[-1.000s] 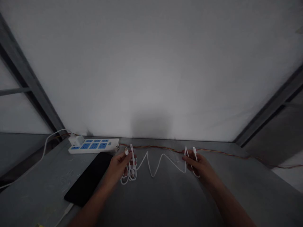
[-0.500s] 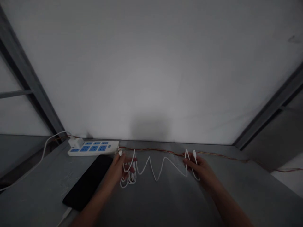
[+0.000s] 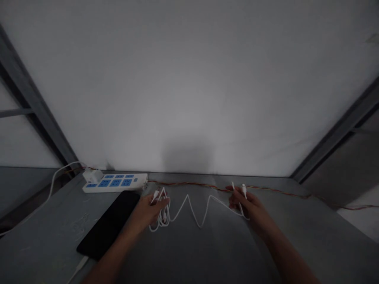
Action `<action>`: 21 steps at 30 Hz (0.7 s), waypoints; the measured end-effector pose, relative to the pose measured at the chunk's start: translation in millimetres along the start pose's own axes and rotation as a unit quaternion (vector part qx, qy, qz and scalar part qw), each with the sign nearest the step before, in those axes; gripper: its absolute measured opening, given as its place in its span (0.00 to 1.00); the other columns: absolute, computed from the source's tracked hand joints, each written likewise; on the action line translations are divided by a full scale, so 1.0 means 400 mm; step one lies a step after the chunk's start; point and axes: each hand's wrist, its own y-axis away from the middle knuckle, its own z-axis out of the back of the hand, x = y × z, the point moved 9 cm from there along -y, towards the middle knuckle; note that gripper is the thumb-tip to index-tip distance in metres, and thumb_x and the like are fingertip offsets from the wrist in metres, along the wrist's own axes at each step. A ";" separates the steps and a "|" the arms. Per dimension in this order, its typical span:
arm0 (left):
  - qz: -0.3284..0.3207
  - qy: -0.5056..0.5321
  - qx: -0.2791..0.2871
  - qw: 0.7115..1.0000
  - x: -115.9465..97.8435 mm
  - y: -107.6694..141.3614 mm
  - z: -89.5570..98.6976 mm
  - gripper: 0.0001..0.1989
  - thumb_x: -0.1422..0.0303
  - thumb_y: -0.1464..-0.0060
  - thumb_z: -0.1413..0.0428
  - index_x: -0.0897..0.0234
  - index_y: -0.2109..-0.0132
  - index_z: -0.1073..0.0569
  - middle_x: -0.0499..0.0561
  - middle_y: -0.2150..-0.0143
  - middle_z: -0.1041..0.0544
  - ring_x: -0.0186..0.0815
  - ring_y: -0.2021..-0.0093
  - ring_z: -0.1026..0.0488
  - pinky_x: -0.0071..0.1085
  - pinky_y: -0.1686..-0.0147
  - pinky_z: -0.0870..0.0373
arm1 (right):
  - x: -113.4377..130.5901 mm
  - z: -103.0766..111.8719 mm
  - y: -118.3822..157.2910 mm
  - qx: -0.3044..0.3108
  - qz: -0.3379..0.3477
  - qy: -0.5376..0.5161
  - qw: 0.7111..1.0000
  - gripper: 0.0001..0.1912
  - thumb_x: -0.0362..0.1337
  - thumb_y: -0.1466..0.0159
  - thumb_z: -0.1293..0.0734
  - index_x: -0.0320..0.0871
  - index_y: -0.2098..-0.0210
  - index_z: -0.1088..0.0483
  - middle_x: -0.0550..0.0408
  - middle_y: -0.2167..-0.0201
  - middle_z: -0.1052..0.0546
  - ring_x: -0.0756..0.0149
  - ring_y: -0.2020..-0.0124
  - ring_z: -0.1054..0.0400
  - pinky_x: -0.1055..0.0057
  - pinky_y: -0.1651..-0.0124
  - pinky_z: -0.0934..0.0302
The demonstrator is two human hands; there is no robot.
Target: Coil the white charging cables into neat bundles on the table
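Note:
A white charging cable (image 3: 192, 216) stretches in zigzag bends between my two hands, just over the grey table. My left hand (image 3: 149, 211) is closed on its bunched loops, with a white plug (image 3: 155, 195) poking up by the thumb. Below those fingers hang more loops and another small connector, partly hidden. In my right hand (image 3: 247, 204) two slim white cable ends are gripped; one connector (image 3: 244, 188) stands up beside the index finger and a thinner tip (image 3: 232, 184) rises to its left. Whether both belong to the same cable I cannot tell.
A black phone or tablet (image 3: 108, 225) lies left of my left arm, a white cable plugged into its near end. Behind it is a white power strip (image 3: 115, 183) with blue sockets and a white charger (image 3: 92, 175). A twisted reddish wire (image 3: 189, 183) runs along the wall.
My left thumb has closed over the loops, and the plug there has shifted right. The cable's upright loop at my right hand is gone; a slim tip now stands there.

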 end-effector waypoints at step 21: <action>0.000 0.056 0.073 0.996 0.024 0.087 -0.147 0.27 0.42 0.49 0.47 0.60 0.56 0.31 0.57 0.56 0.20 0.35 0.77 0.24 0.23 0.88 0.43 | -0.087 -0.170 0.055 0.159 -0.009 0.186 0.970 0.21 0.53 0.42 0.30 0.45 0.57 0.28 0.58 0.71 0.27 0.65 0.70 0.35 0.73 0.68 0.43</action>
